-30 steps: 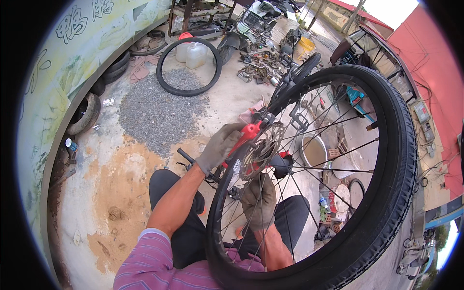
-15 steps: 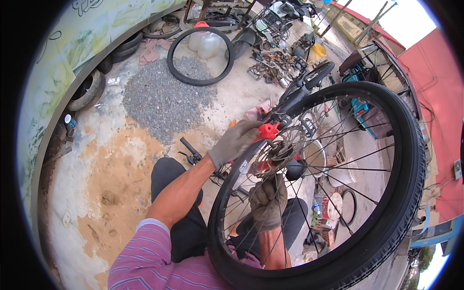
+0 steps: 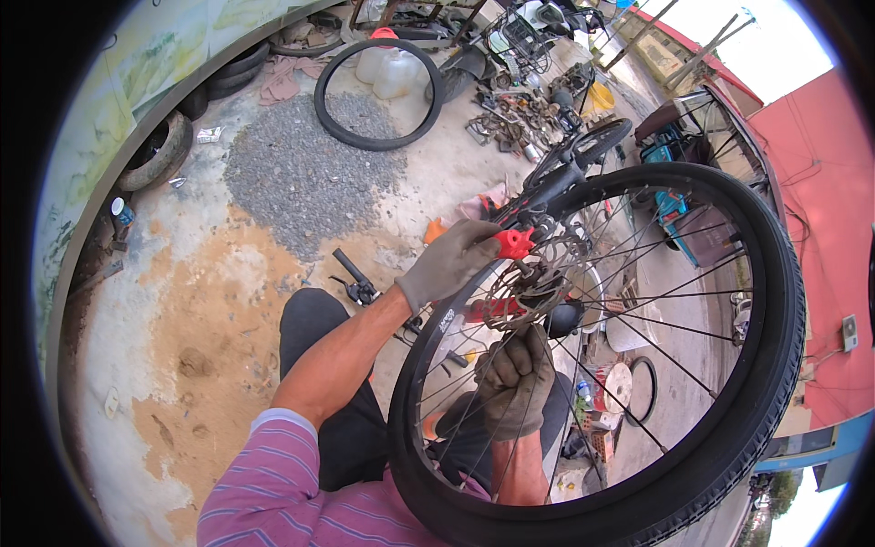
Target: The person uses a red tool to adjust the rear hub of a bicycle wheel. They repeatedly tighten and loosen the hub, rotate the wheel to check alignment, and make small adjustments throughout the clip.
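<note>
A bicycle wheel with a black tyre and black spokes stands tilted in front of me, a brake disc at its hub. My left hand, in a grey glove, is closed on a bright red piece with a notched end, just above the disc. My right hand, also gloved, is seen through the spokes below the hub. Its fingers are curled, and what they grip is hidden. Beside it are a rounded black thing and a red bar-like part, partly behind the disc.
Beyond the wheel lies the dark bicycle frame; a handlebar grip rests near my knee. Farther off are a gravel patch, a loose tyre, a heap of metal parts and, by the wall, an old tyre.
The red piece in my left hand has turned, showing more of its notched end. My right hand has shifted slightly, staying curled below the hub. The view has tilted a little.
</note>
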`<state>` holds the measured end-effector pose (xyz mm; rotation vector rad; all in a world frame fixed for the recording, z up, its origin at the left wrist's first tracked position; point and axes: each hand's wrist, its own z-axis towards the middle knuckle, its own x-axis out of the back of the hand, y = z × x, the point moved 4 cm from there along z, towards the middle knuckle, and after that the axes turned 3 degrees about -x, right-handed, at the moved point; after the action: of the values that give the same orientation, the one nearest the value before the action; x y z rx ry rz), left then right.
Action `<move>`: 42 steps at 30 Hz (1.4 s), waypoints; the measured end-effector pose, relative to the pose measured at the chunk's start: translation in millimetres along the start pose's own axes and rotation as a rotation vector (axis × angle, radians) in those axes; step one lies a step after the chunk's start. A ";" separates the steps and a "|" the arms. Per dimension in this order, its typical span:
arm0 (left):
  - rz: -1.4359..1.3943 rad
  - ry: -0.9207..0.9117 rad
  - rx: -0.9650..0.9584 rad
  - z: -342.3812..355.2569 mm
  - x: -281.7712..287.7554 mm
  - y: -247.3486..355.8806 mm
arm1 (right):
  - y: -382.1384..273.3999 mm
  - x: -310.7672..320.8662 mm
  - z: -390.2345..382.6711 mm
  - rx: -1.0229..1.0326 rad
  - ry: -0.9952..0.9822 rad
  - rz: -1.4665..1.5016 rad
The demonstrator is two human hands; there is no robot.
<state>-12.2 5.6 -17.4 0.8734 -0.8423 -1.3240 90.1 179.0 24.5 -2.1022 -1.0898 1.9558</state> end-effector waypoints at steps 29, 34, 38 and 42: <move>-0.059 0.014 0.008 1.5 -6.9 -18.5 | -0.2 -21.2 9.5 -0.028 0.009 0.128; -0.126 0.003 0.030 2.8 -9.0 -18.8 | -3.7 -19.7 7.7 -0.010 -0.018 0.113; -0.111 -0.008 0.039 2.9 -7.2 -12.6 | -5.5 -20.0 6.5 -0.051 -0.053 0.121; -0.099 -0.023 0.035 2.9 -4.0 -5.6 | -5.5 -20.5 4.0 -0.052 -0.046 0.125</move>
<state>-17.6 9.1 -21.1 0.9391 -0.8511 -1.4108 85.3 170.6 43.9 -2.2130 -1.0521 2.0621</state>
